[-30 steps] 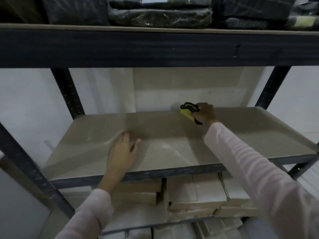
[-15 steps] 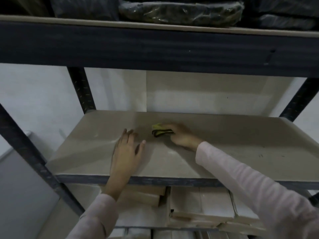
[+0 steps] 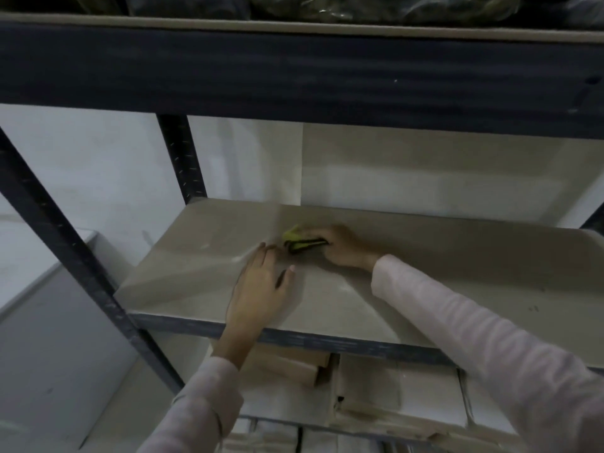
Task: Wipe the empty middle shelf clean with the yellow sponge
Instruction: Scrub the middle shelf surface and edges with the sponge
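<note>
**Sponge pressed on the middle shelf, left hand flat beside it**

From my remote seat I see my right hand (image 3: 343, 245) clenched around the yellow sponge (image 3: 299, 240), which looks folded or squashed, with a dark layer showing along its lower edge. The sponge sits on the middle shelf (image 3: 457, 282), left of centre and towards the back, near the pale wall (image 3: 425, 178). My left hand (image 3: 261, 289) lies released and flat on the same board, palm down, fingers spread, its fingertips just beside the sponge; I cannot tell whether they touch it. Both arms wear light pink sleeves (image 3: 474, 325).

The shelf board is beige, with a few small dark specks towards its right side. Dark metal posts (image 3: 181, 158) and a dark beam (image 3: 294, 76) frame it. On the shelf above, dark wrapped bundles (image 3: 376, 6) lie along the edge. Below, pale flat boxes (image 3: 392, 393) are stacked close together under the front rail.
</note>
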